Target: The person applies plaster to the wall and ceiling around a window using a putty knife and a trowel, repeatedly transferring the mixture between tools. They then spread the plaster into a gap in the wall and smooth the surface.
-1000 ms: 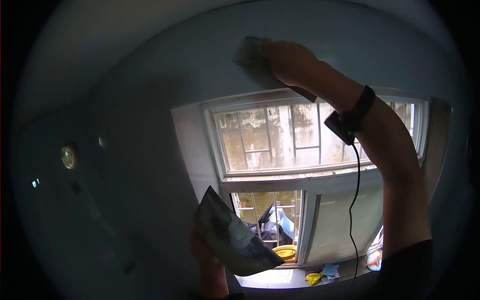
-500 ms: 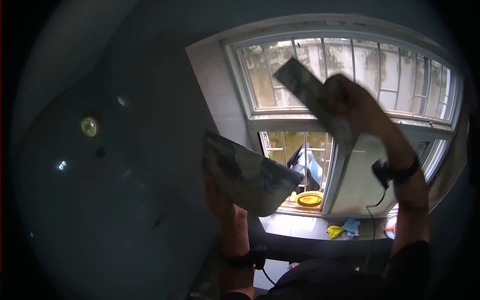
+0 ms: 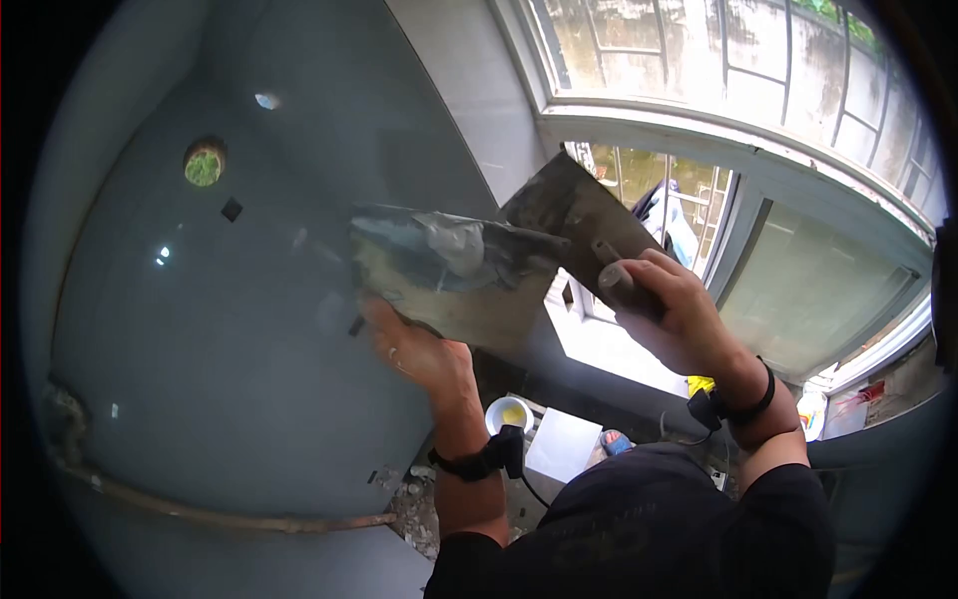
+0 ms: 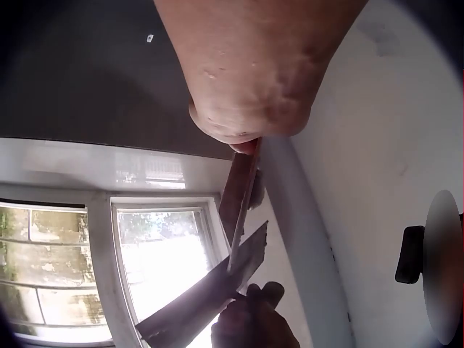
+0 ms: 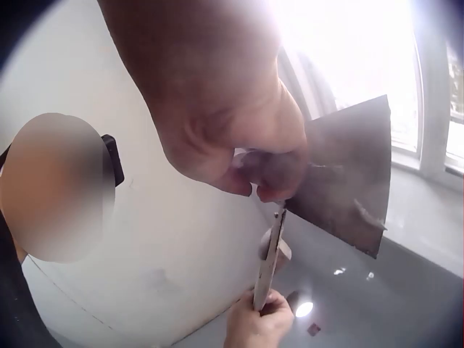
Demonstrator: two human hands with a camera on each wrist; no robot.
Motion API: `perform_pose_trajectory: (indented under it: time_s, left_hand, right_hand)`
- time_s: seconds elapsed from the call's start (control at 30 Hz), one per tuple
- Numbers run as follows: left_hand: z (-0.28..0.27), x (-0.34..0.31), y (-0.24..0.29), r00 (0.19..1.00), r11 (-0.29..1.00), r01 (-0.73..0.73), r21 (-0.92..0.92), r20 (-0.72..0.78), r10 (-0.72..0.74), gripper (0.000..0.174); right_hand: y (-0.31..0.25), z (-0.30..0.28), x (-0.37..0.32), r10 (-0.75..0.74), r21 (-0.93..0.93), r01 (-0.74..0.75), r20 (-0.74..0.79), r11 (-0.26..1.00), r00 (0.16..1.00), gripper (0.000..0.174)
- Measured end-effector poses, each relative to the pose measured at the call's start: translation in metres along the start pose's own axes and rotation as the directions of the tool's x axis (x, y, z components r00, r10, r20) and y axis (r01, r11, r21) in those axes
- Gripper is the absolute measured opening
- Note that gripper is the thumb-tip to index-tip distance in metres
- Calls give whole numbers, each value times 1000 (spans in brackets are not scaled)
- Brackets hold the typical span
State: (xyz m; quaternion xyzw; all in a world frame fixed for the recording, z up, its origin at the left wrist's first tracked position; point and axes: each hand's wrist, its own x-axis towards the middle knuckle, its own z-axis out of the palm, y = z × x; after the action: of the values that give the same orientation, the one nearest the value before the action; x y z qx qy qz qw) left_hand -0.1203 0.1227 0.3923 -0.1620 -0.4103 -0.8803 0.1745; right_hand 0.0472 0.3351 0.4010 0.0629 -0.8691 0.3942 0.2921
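My left hand [image 3: 414, 349] grips a wide flat metal plate [image 3: 499, 314], with a lump of pale grey putty [image 3: 459, 245] on its face. In my right hand [image 3: 679, 309] is a plastering trowel [image 3: 559, 205], the fingers curled round its rounded handle [image 3: 619, 285]. The trowel blade overlaps the right end of the plate in the head view. From the right wrist, the plate [image 5: 268, 261] shows edge-on just below the trowel [image 5: 348, 174]. The left wrist view has the plate's edge meeting the trowel blade [image 4: 196, 304].
A barred window [image 3: 718, 50] and sill [image 3: 619, 344] lie ahead to the right. On the left is a grey wall [image 3: 279, 399] with a round hole [image 3: 205, 165]. Below are a white bucket [image 3: 509, 414], a white board [image 3: 564, 444], rubble [image 3: 414, 509] and a pipe [image 3: 230, 519].
My right hand has brought the trowel down from the wall above the window to the plate in my left hand. The head view has tilted downward, so the floor now shows.
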Motion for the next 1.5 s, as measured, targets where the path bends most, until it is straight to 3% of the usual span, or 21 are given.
perform_pose_trajectory:
  time_s: [0.2, 0.3, 0.37, 0.4, 0.43, 0.47, 0.5, 0.6, 0.7, 0.8, 0.83, 0.9, 0.93, 0.97, 1.03, 1.17, 1.23, 1.3, 1.37, 1.47, 1.5]
  left_hand:
    - [-22, 21, 6, 997, 998, -56, 28, 60, 54, 46]
    - [-37, 30, 4, 985, 967, -170, 189, 50, 163, 44]
    - [-45, 36, 4, 984, 961, -176, 213, 12, 177, 50]
    - [-47, 38, 5, 990, 972, -140, 187, -5, 143, 53]
    - [-51, 36, 6, 995, 986, -97, 136, -16, 100, 57]
    - [-52, 35, 6, 1000, 992, -11, 128, -10, 12, 65]
    - [-60, 34, -2, 1000, 999, 27, 22, 5, -27, 64]
    - [-101, 30, -29, 977, 967, 205, -152, -33, -212, 61]
    - [-129, 29, -46, 884, 869, 426, -252, -89, -459, 59]
    - [-138, 18, -51, 861, 820, 476, -317, -21, -508, 63]
    - [-146, 15, -50, 852, 800, 490, -347, -6, -524, 64]
    - [-164, 13, -58, 815, 740, 550, -387, 59, -576, 67]
    - [-170, 15, -63, 796, 708, 580, -403, 94, -599, 68]
    - [-172, 14, -64, 797, 690, 584, -427, 141, -587, 70]
    - [-174, 13, -61, 800, 659, 592, -463, 235, -553, 73]
    - [-183, 18, -42, 825, 704, 545, -454, 142, -547, 72]
    - [-202, 22, -41, 861, 770, 484, -415, 68, -504, 72]
    - [-212, 23, -36, 881, 804, 436, -405, 8, -474, 69]
    - [-210, 19, -30, 886, 804, 408, -432, -27, -464, 64]
    - [-190, 13, -16, 897, 804, 440, -401, 156, -413, 52]
    - [-177, 9, -10, 902, 828, 426, -366, 93, -422, 48]
  right_hand:
    - [23, -10, 5, -149, -103, 176, 223, 979, 963, 40]
    - [57, -2, 8, -249, -215, 393, 491, 894, 835, 37]
    - [94, 17, 2, -226, -213, 402, 561, 890, 796, 33]
    - [83, 16, 4, -109, -333, 359, 583, 872, 805, 28]
    - [123, 42, 1, -28, -390, 279, 539, 878, 842, 21]
    - [129, 38, 2, 81, -412, 122, 442, 903, 894, 19]
    - [134, 35, 6, 182, -398, -29, 351, 917, 918, 20]
    - [171, 42, -11, 293, -236, -255, 146, 938, 945, 31]
    - [202, 47, -24, 380, -169, -357, 125, 919, 917, 36]
    - [192, 36, -25, 473, 23, -474, 46, 880, 880, 37]
    - [202, 39, -25, 429, 140, -420, -48, 897, 902, 39]
    - [202, 39, -17, 476, 454, -404, -50, 794, 878, 28]
    - [191, 32, -16, 511, 683, -401, 47, 611, 858, 18]
    - [188, 33, -12, 494, 771, -342, 40, 538, 869, 14]
    - [191, 33, -8, 526, 719, -417, 84, 556, 846, 17]
    - [193, 48, -15, 539, 431, -510, 64, 744, 840, 33]
    - [224, 74, -23, 582, 436, -569, 120, 697, 805, 35]
    - [205, 71, -25, 617, 587, -604, 213, 539, 757, 28]
    - [202, 72, -24, 585, 628, -601, 271, 494, 764, 25]
    - [198, 73, -21, 571, 606, -622, 312, 497, 760, 25]
    - [200, 73, -17, 552, 635, -619, 341, 462, 761, 25]
